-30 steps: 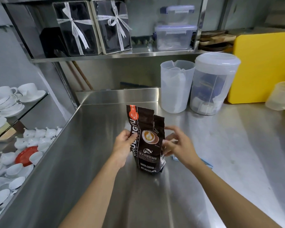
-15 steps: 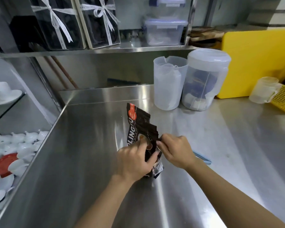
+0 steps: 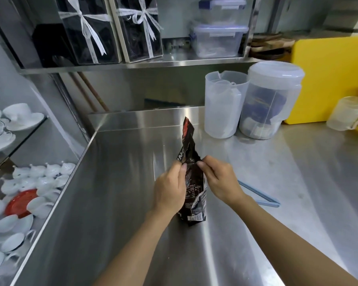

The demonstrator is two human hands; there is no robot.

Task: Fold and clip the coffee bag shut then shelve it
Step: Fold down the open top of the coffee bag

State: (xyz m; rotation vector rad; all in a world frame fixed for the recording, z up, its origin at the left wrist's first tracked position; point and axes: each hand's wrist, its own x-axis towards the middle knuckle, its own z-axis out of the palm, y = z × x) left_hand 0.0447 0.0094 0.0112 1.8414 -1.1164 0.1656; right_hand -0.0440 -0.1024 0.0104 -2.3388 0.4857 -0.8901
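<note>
A dark brown coffee bag (image 3: 192, 193) stands upright on the steel counter (image 3: 122, 193), its narrow side and printed back turned toward me. My left hand (image 3: 170, 190) grips the bag's left side at mid-height. My right hand (image 3: 219, 180) pinches its right edge at the same height. The bag's crumpled top with a red patch sticks up above both hands. A light blue sealing clip (image 3: 258, 195) lies flat on the counter just right of my right wrist. The steel shelf (image 3: 174, 62) runs above the counter's back.
Two translucent plastic jugs (image 3: 225, 104) (image 3: 273, 100) stand behind the bag. A yellow board (image 3: 331, 77) and a small cup (image 3: 347, 112) are at the right. Ribboned gift boxes (image 3: 91, 29) and lidded plastic containers (image 3: 219, 40) fill the shelf. White cups and saucers (image 3: 23, 193) sit at the left.
The bag has been turned so its side and back face me. Both hands have closed in on its middle, squeezing the upper part narrow. The view has shifted slightly.
</note>
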